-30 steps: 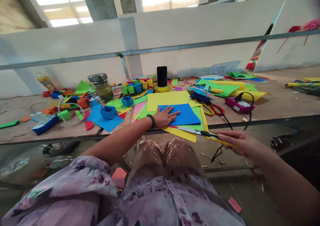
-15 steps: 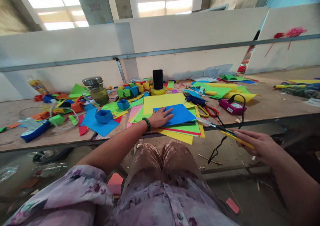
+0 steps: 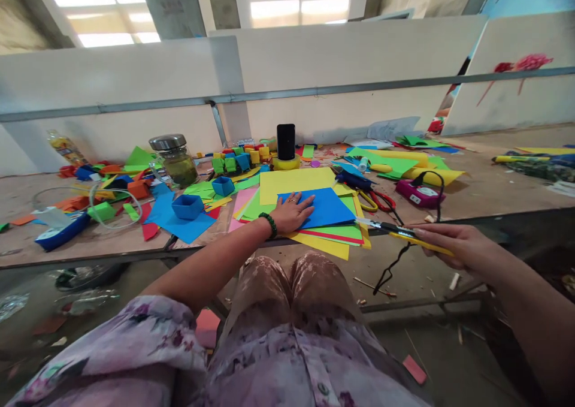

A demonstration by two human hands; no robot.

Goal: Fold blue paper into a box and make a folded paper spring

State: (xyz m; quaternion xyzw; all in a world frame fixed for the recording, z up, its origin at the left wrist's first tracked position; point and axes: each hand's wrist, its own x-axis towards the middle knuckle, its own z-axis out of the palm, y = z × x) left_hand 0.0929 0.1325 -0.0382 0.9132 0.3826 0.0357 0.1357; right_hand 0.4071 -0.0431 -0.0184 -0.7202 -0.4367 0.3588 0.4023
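Observation:
My left hand (image 3: 293, 213) lies flat, fingers spread, on a blue paper sheet (image 3: 331, 208). Beneath that sheet is a loose stack of coloured sheets, with a yellow sheet (image 3: 296, 180) behind and green, red and yellow edges toward me. My right hand (image 3: 453, 245) is wrapped round a yellow and black utility knife (image 3: 404, 234), held off the table's front edge. Its blade points left and its tip meets the right corner of the blue sheet; whether it touches the paper I cannot tell.
Scissors (image 3: 381, 201), a dark blue glue gun (image 3: 354, 180) and a purple power socket (image 3: 420, 194) sit right of the stack. Leftward are blue paper boxes (image 3: 187, 207), a glass jar (image 3: 173, 161) and a blue-white toy boat (image 3: 61, 232). A phone (image 3: 286, 141) stands behind.
The knife has tilted a little flatter, its tip slightly lower at the blue sheet's corner. My left hand stays pressed on the sheet. The view has shifted slightly.

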